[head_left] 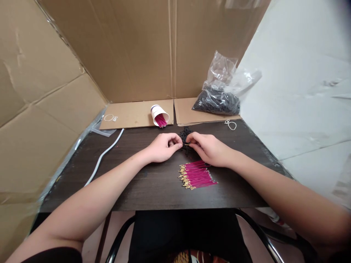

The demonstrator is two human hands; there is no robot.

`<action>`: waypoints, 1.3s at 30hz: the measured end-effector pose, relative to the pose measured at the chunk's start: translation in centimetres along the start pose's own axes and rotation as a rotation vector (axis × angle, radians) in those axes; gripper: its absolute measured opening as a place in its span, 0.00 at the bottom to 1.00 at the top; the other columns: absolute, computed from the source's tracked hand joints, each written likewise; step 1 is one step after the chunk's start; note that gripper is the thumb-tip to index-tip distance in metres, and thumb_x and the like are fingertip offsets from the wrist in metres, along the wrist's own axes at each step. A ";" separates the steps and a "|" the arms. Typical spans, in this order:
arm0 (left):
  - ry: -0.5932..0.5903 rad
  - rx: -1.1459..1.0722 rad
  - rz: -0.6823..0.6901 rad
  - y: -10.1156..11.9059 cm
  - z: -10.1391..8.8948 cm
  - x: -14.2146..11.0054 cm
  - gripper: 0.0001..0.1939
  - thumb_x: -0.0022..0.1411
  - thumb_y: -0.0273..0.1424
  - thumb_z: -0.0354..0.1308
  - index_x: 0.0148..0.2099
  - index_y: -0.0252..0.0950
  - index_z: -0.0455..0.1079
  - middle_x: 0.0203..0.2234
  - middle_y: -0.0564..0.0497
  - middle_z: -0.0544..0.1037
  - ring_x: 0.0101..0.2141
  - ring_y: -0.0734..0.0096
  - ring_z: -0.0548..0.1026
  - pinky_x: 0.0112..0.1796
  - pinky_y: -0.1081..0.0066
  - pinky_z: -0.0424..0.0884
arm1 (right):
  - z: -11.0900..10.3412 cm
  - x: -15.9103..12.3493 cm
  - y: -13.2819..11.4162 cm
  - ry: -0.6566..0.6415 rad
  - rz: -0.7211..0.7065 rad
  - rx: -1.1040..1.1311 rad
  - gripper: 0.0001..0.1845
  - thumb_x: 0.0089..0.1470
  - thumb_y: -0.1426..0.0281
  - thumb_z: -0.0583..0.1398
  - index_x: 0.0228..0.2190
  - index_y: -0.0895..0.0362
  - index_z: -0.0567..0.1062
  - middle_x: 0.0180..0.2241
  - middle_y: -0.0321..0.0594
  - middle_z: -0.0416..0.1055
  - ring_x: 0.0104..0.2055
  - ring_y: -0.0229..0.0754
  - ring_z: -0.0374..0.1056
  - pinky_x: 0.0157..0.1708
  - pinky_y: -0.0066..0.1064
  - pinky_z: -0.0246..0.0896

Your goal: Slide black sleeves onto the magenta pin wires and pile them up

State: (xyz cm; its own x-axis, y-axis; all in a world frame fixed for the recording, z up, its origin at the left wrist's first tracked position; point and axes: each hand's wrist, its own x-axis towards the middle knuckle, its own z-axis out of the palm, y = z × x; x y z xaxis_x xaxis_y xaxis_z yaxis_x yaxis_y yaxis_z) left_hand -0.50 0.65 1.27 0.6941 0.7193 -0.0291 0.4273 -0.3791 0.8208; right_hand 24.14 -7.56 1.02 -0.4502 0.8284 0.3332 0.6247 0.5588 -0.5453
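My right hand (204, 146) is closed in a pinch on a thin wire whose gold-coloured metal tip (187, 144) points left between my hands. Facing it, my left hand (166, 147) has thumb and forefinger pressed together; whatever sits between them is hidden or too small to name. Just behind the fingertips lies a pile of small black tube-like sleeves (186, 130), partly covered by my hands. Nearer to me, a row of magenta wires (199, 175) lies side by side, gold terminals at the left and silvery ends at the right.
A white paper cup (155, 110) lies tipped over with magenta wires inside. A clear plastic bag (219, 98) full of black pieces rests on cardboard at the back right. Rubber bands (231, 125) and a pale cable (102, 155) lie on the dark table (153, 190). Cardboard walls (131, 51) stand behind and left.
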 end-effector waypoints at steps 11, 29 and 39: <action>0.030 -0.047 0.003 0.5 0.3 -0.2 0.16 0.67 0.43 0.66 0.43 0.34 0.81 0.32 0.50 0.80 0.30 0.75 0.69 0.33 0.72 0.66 | -0.1 0.2 -0.3 0.130 -0.089 -0.015 0.06 0.62 0.79 0.62 0.41 0.58 0.74 0.37 0.41 0.71 0.37 0.40 0.67 0.37 0.32 0.63; 0.075 -0.143 -0.028 0.4 0.8 -0.1 0.18 0.65 0.44 0.68 0.43 0.32 0.83 0.32 0.47 0.81 0.30 0.74 0.70 0.32 0.72 0.66 | 0.5 0.2 0.3 0.224 -0.158 -0.009 0.04 0.69 0.75 0.64 0.38 0.58 0.79 0.36 0.42 0.76 0.36 0.40 0.73 0.37 0.33 0.69; 0.063 -0.191 -0.041 0.7 0.8 -0.2 0.16 0.64 0.41 0.69 0.43 0.31 0.83 0.31 0.47 0.81 0.30 0.74 0.71 0.33 0.73 0.67 | 0.7 0.2 0.2 0.231 -0.176 -0.018 0.08 0.71 0.74 0.60 0.38 0.57 0.78 0.36 0.44 0.76 0.37 0.42 0.73 0.38 0.36 0.72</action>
State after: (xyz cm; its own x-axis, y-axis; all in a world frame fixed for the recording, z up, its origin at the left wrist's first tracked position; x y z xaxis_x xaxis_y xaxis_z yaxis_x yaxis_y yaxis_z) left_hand 0.18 -0.22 1.41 0.6382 0.7691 -0.0343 0.3329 -0.2354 0.9131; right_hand 23.72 -7.29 0.46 -0.3965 0.7038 0.5895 0.5620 0.6938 -0.4503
